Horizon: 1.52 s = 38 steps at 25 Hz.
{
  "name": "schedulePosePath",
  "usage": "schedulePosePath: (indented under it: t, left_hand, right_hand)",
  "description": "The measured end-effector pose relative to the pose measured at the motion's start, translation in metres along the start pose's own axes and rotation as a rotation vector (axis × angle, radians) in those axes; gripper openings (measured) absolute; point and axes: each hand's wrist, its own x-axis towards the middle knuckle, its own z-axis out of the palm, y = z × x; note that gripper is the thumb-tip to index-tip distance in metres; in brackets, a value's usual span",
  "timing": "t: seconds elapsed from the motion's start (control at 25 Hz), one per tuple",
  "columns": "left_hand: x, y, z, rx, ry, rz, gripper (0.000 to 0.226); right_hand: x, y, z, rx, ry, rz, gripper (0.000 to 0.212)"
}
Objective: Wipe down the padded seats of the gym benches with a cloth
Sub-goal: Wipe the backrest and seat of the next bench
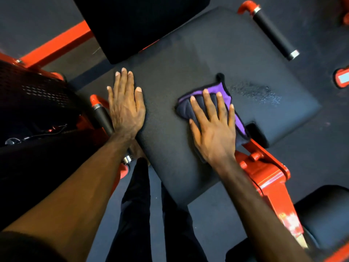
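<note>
- The cloth (222, 103), purple on one face and dark on the other, lies folded on the right half of the padded seat (188, 72); folded thick, it likely gives a firm pad to push with.
- The right hand (213, 127) presses flat on the cloth, fingers straight and spread, not curled round it; the open palm spreads the pressure over more of the cloth.
- Just beyond the cloth a wet patch (255, 91) of droplets shines on the seat; it looks to be the next stretch to wipe.
- The left hand (125, 103) rests flat on the seat's left edge, fingers straight, holding nothing; it seems to brace the body while leaning over.
- Around the seat: a black back pad (141, 25) above, red frame (268, 178) below right, and a black-gripped handle (273, 31) at upper right.
</note>
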Motion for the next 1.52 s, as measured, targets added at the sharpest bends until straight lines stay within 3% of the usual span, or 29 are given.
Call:
schedulePosePath:
  t: [0.12, 0.36, 0.6, 0.84, 1.08, 1.32, 1.52]
  left_hand:
    - [0.0, 0.0, 0.001, 0.011, -0.006, -0.003, 0.059]
    - [0.0, -0.006, 0.007, -0.008, 0.021, 0.012, 0.058]
    - [0.0, -0.002, 0.003, -0.011, 0.026, 0.002, 0.058]
    - [0.0, -0.006, 0.008, -0.009, 0.039, 0.008, 0.058]
    - [0.001, -0.002, 0.003, 0.006, 0.035, 0.009, 0.058]
    - [0.0, -0.002, 0.003, 0.013, 0.028, 0.004, 0.058]
    - [0.0, 0.002, 0.003, 0.015, 0.013, 0.011, 0.059]
  right_hand:
    - [-0.047, 0.01, -0.004, 0.049, -0.025, 0.019, 0.058]
    - [0.048, 0.019, 0.0, -0.022, 0.02, 0.002, 0.06]
    - [-0.04, 0.028, -0.005, 0.033, -0.017, 0.08, 0.061]
    - [0.044, 0.032, 0.001, -0.017, 0.042, 0.081, 0.062]
    - [-0.031, 0.03, -0.002, 0.039, 0.027, 0.119, 0.061]
    - [0.061, 0.038, 0.003, 0.004, 0.063, 0.122, 0.061]
    - [-0.018, 0.038, 0.005, 0.042, 0.067, 0.191, 0.062]
